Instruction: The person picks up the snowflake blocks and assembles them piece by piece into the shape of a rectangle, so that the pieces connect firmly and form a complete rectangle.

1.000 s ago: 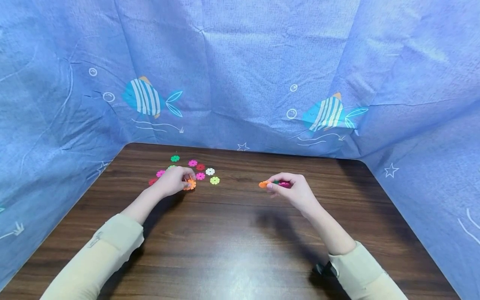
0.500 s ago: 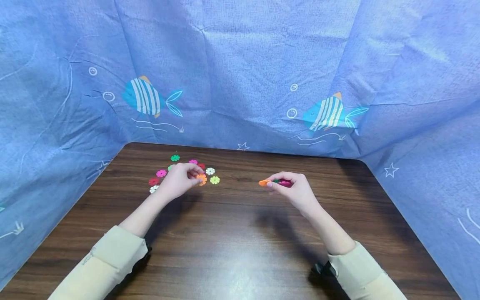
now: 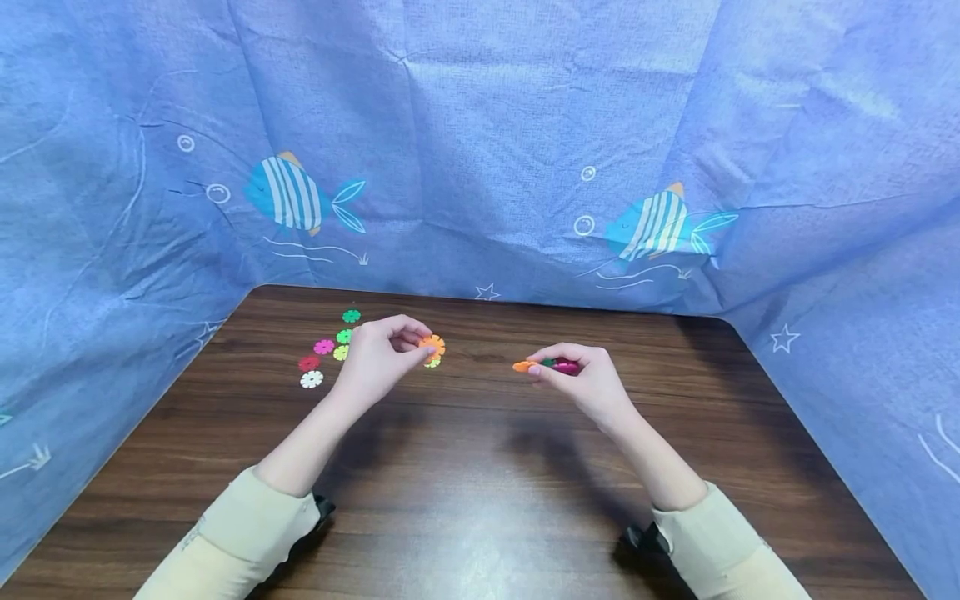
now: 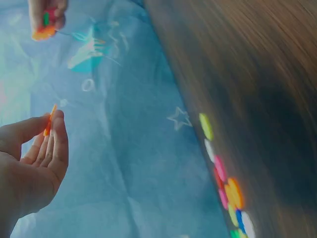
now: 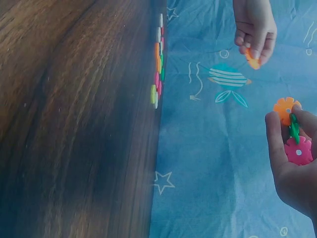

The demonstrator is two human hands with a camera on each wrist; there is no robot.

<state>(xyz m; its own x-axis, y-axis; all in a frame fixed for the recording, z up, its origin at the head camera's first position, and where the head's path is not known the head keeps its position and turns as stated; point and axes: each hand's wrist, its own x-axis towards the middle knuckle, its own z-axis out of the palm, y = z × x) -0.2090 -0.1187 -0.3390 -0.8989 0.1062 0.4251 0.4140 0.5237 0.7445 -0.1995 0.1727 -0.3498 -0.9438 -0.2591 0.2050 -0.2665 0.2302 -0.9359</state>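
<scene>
Between thumb and fingertips, my left hand [image 3: 375,360] pinches a single orange notched plastic disc [image 3: 435,343], raised above the table. My right hand [image 3: 594,385] holds a short chain of interlocking discs. In the right wrist view that chain has an orange disc [image 5: 285,107] at its outer end, a green disc [image 5: 294,130] set edge-on in the middle and a pink disc [image 5: 298,150] nearest the palm. A gap separates the two hands, with the left disc facing the chain's orange end.
Several loose discs lie at the back left of the dark wooden table [image 3: 480,467], among them a white disc [image 3: 312,379], a red disc [image 3: 309,363] and a green disc [image 3: 351,316]. My left hand covers some of them in the head view. Blue fish-print cloth [image 3: 480,167] hangs behind the table.
My left hand has lifted the orange disc from the pile and carried it rightward, closer to the right hand. The right hand and its chain have stayed nearly still.
</scene>
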